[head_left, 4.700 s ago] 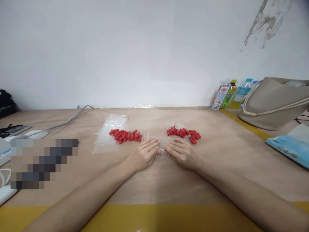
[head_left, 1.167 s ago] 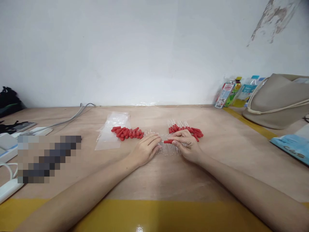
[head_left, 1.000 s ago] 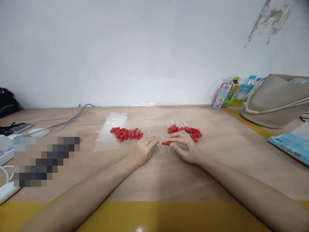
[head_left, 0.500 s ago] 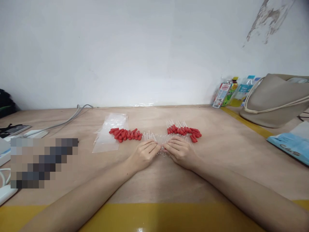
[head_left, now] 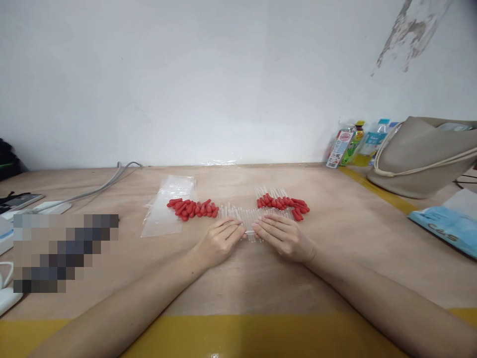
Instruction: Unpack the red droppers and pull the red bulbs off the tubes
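Observation:
My left hand [head_left: 220, 241] and my right hand [head_left: 285, 237] meet over a row of clear thin glass tubes [head_left: 250, 217] lying side by side on the table. Between their fingertips one clear tube [head_left: 249, 232] lies crosswise, its ends hidden in the closed fingers of both hands. Left of the row is a pile of red rubber bulbs [head_left: 192, 208]. Behind my right hand, clear tubes fitted with red bulbs [head_left: 274, 201] lie in a line, tips pointing away. A few loose red bulbs [head_left: 299, 209] rest at their right end.
Clear plastic bags [head_left: 160, 221] lie partly under the bulb pile. Grey cables [head_left: 112, 180] and a white device [head_left: 4, 301] are on the left. At the right stand bottles [head_left: 374, 141], a beige drawstring bag [head_left: 421, 156] and a blue packet [head_left: 445, 228].
My hands have moved slightly apart, and the crosswise tube now shows between them. The bit of red seen at the right fingertips is out of sight. The view has shifted slightly.

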### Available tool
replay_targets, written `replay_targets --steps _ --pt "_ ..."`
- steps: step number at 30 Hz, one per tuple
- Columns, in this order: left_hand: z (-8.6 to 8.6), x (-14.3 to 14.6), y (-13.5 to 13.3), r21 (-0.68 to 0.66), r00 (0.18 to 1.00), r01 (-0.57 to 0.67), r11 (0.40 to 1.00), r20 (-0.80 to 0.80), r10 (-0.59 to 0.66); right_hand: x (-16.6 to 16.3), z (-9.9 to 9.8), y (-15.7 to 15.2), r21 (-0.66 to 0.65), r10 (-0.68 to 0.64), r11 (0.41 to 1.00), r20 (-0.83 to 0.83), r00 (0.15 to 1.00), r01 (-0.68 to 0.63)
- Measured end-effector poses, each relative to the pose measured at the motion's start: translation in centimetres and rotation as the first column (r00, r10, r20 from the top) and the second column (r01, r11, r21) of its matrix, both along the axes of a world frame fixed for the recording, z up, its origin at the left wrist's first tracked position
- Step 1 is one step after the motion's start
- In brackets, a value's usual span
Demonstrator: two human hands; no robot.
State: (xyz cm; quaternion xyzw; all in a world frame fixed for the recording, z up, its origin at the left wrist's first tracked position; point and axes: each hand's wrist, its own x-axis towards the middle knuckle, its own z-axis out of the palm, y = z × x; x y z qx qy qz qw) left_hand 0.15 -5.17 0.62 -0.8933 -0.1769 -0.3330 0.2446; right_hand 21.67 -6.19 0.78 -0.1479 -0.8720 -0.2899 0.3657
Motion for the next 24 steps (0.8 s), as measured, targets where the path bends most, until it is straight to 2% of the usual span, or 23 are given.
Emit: replay_targets --steps 4,7,9,12,16,19,22,24 --pt "0.3 -0.8 0.3 -0.034 0.997 -0.072 0.997 0.027 0.073 1.0 0.2 0.3 0.006 -0.016 1.0 -0.034 0.999 0.016" --pt "0.7 -1.5 0.8 -0.089 0.969 -0.205 0.975 0.124 0.215 2.6 0.2 1.0 -0.086 -0.172 0.984 -0.188 0.967 0.158" --pt "1.0 -1.6 1.2 -0.165 0.942 -0.277 0.947 0.148 0.301 3.8 0.3 1.9 -0.222 -0.335 0.937 -0.339 0.879 0.271" --pt "1.5 -0.8 1.6 -0.28 0.924 -0.329 0.902 0.101 0.368 5.9 0.5 3.4 -0.432 -0.492 0.854 -0.489 0.72 0.29" --pt "2.2 1.1 2.1 -0.364 0.925 -0.338 0.868 0.041 0.377 8.8 0.2 5.3 -0.641 -0.633 0.719 -0.443 0.634 0.269" --pt "2.2 2.4 2.5 -0.324 0.94 -0.33 0.887 -0.029 0.34 10.4 -0.4 6.3 -0.781 -0.701 0.602 -0.415 0.58 0.168" --pt "1.8 3.4 2.7 -0.275 0.939 -0.344 0.898 -0.115 0.324 11.0 -0.9 6.7 -0.83 -0.743 0.543 -0.408 0.53 0.123" --pt "1.4 3.6 2.7 -0.265 0.937 -0.345 0.9 -0.16 0.311 11.0 -1.0 6.7 -0.85 -0.756 0.512 -0.377 0.535 0.125"
